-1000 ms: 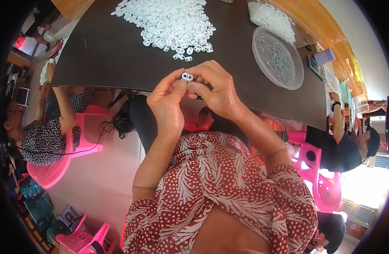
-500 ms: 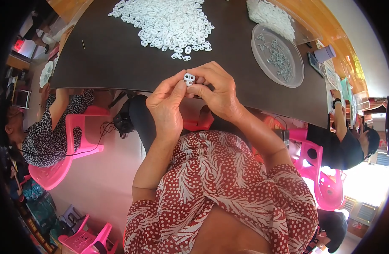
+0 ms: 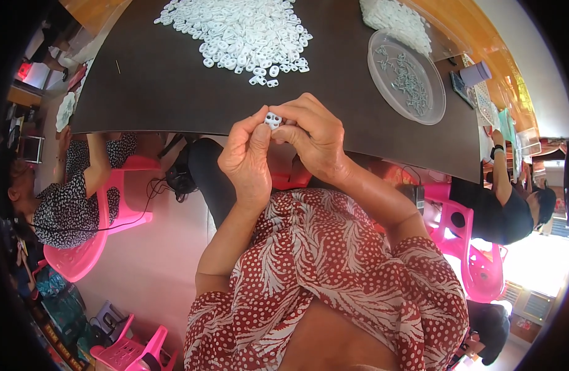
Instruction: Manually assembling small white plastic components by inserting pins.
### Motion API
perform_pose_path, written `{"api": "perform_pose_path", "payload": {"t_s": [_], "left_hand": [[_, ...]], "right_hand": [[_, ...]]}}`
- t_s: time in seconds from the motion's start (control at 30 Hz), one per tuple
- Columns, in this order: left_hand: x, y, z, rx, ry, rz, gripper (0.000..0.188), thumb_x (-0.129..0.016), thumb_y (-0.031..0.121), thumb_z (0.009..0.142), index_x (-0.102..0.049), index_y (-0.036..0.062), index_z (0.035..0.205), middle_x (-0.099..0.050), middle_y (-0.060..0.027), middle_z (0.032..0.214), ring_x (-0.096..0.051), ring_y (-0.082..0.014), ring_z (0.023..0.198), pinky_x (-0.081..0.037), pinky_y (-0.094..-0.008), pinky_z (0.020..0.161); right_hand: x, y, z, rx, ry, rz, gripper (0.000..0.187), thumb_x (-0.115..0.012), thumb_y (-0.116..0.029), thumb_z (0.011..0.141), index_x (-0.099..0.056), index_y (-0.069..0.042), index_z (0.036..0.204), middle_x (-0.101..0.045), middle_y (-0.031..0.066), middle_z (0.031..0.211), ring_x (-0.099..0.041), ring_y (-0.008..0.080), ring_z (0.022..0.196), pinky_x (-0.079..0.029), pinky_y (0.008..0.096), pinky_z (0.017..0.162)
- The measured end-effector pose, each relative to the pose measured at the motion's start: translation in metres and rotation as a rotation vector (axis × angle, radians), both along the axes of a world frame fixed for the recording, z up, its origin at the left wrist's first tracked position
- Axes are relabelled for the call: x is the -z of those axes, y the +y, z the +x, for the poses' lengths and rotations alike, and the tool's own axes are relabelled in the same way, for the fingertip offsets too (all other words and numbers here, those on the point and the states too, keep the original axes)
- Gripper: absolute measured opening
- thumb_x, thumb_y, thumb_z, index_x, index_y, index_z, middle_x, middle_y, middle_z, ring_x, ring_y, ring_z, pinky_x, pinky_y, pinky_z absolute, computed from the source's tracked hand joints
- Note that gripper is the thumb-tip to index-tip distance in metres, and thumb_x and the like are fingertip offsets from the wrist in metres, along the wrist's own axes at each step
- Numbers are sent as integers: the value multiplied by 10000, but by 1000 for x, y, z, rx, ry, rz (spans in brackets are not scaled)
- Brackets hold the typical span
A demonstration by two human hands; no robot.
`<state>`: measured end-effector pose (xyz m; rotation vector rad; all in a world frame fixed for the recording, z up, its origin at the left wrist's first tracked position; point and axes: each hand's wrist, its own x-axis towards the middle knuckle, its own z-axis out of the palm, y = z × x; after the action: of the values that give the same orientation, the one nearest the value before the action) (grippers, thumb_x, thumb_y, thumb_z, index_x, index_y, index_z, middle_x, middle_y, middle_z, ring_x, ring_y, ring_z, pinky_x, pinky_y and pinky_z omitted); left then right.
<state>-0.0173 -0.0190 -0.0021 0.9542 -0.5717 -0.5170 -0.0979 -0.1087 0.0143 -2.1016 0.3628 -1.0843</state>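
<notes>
Near the table's front edge, my left hand (image 3: 248,151) and my right hand (image 3: 316,136) meet fingertip to fingertip. Pinched between them is a small white plastic piece with holes (image 3: 273,119). Thumbs and forefingers of both hands press on it, and the fingers partly cover it, so I cannot tell if it is one part or two joined. Beyond my hands lies a large pile of similar white plastic pieces with holes (image 3: 244,37), a few of them loose at its near edge.
On the right of the dark table (image 3: 154,86) stands a round clear dish (image 3: 375,69) holding small metal screws (image 3: 410,86). Behind it is a heap of white plastic parts (image 3: 399,28). A lilac cup (image 3: 476,74) is farther right. People sit on pink chairs at both sides.
My hands and the white piece have tilted and shifted very slightly; both hands keep their hold. The person on the left has moved an arm a little.
</notes>
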Motion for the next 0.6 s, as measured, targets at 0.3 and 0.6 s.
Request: {"api": "perform_pose_path", "payload": {"t_s": [0.3, 0.6], "left_hand": [[3, -1, 4, -64, -43, 29, 202, -558, 60, 902, -589, -57, 1064, -611, -70, 977, -559, -88, 848, -459, -221, 786], [-8, 2, 1, -36, 6, -50, 206, -545, 44, 904, -575, -72, 1071, -613, -99, 1012, -575, -111, 877, -474, -242, 820]], "right_hand": [[-11, 5, 2, -13, 29, 47, 286, -673, -5, 696, -621, 23, 975, -594, 90, 793, -535, 200, 693, -450, 301, 614], [-12, 12, 3, 35, -27, -17, 292, -658, -2, 706, -600, 19, 991, -595, 95, 795, -529, 214, 676, -442, 305, 603]]}}
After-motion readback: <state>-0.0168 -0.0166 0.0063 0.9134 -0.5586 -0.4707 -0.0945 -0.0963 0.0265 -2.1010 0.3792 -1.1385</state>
